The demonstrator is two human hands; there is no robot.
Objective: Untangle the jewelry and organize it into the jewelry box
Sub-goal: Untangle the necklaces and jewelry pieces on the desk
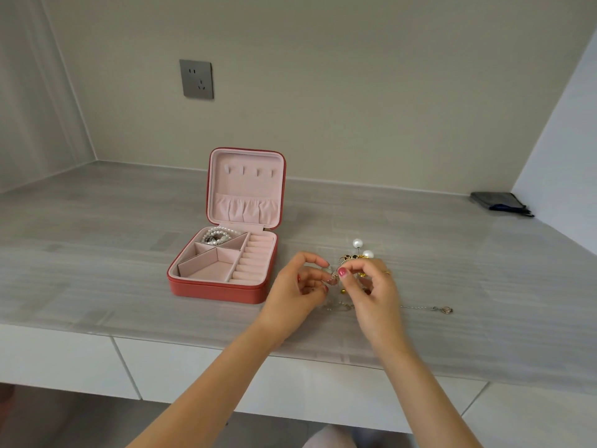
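Both hands pinching tangled jewelry, open jewelry box beside, grey counter

Coral-red square leatherette jewelry box, pale pink velvet lining; white pearl strand; grey wood-grain streaked bench; gold-and-pearl jewelry tangle.

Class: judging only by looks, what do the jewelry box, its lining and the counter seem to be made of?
Jewelry box shell: likely faux leather, matte coral red, with a stitched-looking edge.
Lining: soft pink velvet-like fabric, gathered into a pocket in the lid.
Counter: smooth grey surface with streaked wood-grain pattern and slight sheen, perhaps laminate or stone; the look leaves it open.
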